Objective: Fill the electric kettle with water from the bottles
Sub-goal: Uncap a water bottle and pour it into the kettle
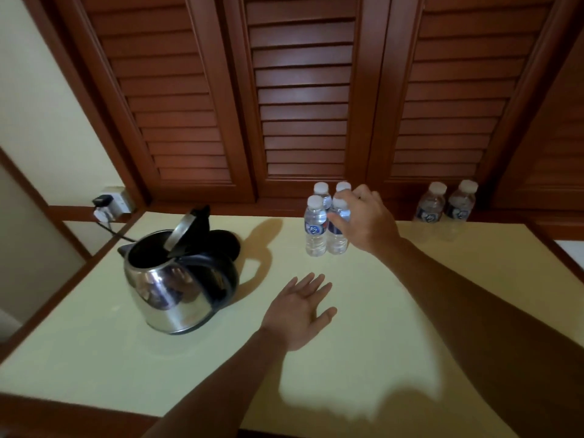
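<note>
Bare forearms (pixel 474 295) lead to the bare left hand (pixel 300 308) and right hand (pixel 368 221).

Pale yellow worktop (pixel 363 327) in front of louvred wooden doors (pixel 303 90).
A wall socket (pixel 117 202) holding a black plug (pixel 101 201) sits beyond its far left corner.

On the table (pixel 347 358) the electric kettle (pixel 177 286) stands at the left, its power base (pixel 227 245) just behind it and the wall socket (pixel 112 202) farther back-left, off the table. Four water bottles (pixel 315 229) cluster at the back edge, right of the kettle and before the louvred doors (pixel 303 105), with a pair of bottles (pixel 444 205) well apart to their right. The left hand (pixel 300 308) is in front of the cluster; the right hand (pixel 363 219) curls round its front right bottle (pixel 338 241).
</note>
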A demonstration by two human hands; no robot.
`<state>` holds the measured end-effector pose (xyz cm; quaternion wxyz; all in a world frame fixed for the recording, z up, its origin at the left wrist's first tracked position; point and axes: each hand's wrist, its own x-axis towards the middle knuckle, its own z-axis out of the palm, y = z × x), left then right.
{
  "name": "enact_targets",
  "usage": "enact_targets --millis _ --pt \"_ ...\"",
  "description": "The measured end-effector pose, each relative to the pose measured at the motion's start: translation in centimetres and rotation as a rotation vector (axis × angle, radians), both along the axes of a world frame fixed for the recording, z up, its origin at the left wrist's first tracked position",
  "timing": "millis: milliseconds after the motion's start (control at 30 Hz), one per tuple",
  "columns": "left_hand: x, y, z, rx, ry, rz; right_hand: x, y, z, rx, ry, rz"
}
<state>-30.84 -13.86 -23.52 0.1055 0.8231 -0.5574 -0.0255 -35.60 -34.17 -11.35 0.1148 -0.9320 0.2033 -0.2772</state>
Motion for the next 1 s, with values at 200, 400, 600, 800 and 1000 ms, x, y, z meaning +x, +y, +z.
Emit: enact_targets --millis 200,400,600,800,1000 --pt "0.4 2.2 -0.2 0.003 0.041 -0.028 0.3 1.2 1.9 0.003 0.052 -0.032" --pt "0.2 3.5 -0.3 -0.010 0.070 -0.023 0.9 1.7 2.5 0.020 0.191 -0.112" --pt "0.1 3.8 -0.1 -0.047 0.101 -0.021 0.4 2.9 2.9 0.095 0.120 -0.132" --pt "-0.1 4.0 1.4 -0.305 0.370 0.197 -1.7 4.6 2.8 0.007 0.206 -0.142" --pt "-0.9 4.6 4.2 -0.533 0.611 0.201 -5.1 7.4 5.3 0.055 0.196 -0.034"
